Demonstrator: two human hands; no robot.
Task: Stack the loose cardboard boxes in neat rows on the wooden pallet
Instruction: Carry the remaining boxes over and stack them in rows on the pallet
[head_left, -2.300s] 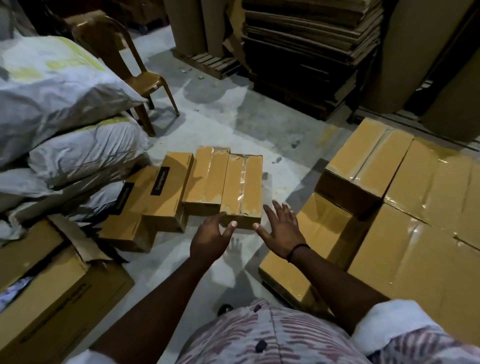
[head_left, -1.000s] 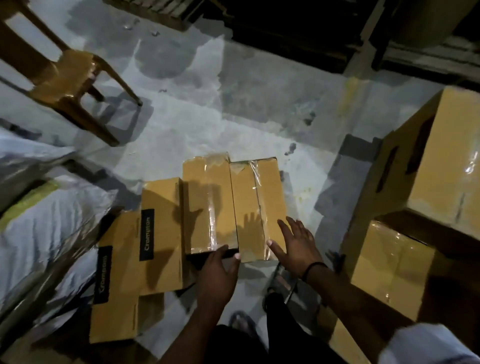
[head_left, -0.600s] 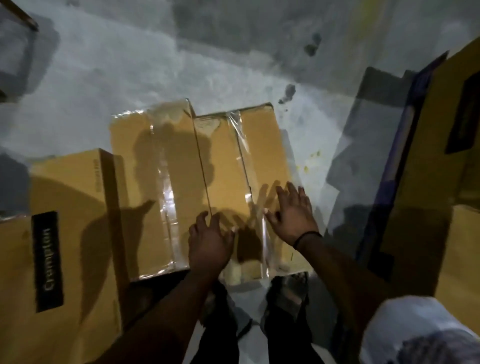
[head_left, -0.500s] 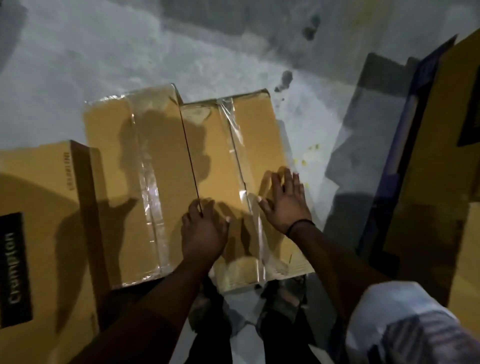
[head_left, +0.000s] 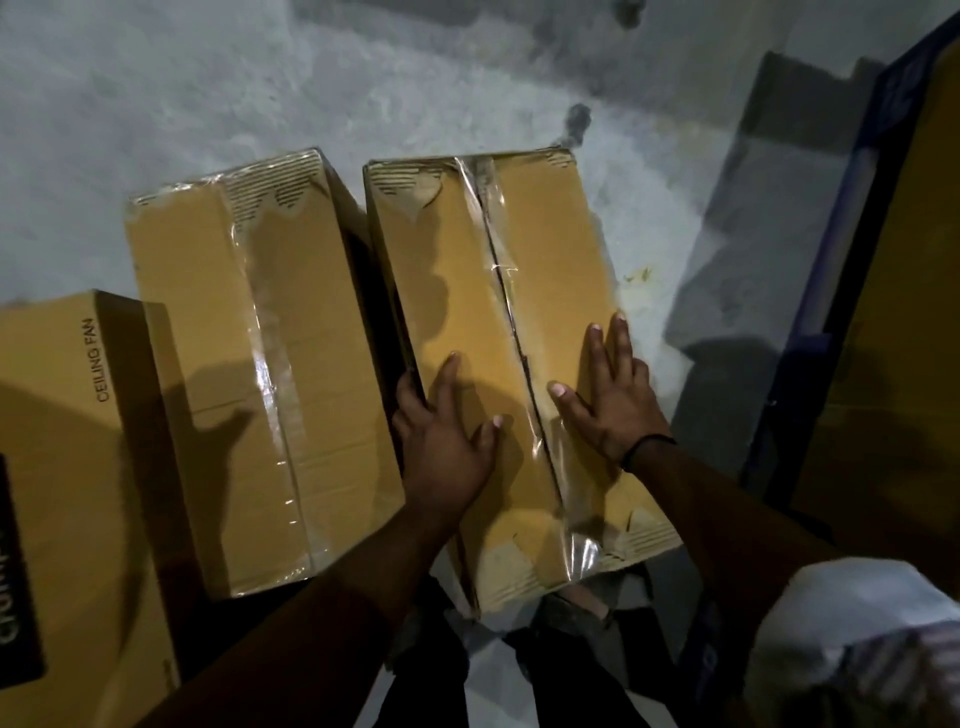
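Note:
A long taped cardboard box (head_left: 467, 291) lies lengthwise in front of me on the concrete floor. My left hand (head_left: 447, 441) rests on its near left part, with the thumb and one finger on top and the other fingers hooked down over its left edge into the gap. Flat on the box's right half lies my right hand (head_left: 608, 400), fingers straight and reaching the right edge. A second taped box (head_left: 249, 364) sits just to the left, separated by a dark gap. The wooden pallet is not in view.
A printed "CEILING FAN" box (head_left: 67, 467) lies at the far left, touching the second box. Tall stacked boxes (head_left: 893, 312) with a dark blue edge rise at the right. Bare grey concrete floor (head_left: 260, 88) stretches beyond the boxes. My feet are below the near end of the held box.
I have bent closer. My left hand slid to the box's left edge and hooked over it. A gap has opened between this box and its left neighbour.

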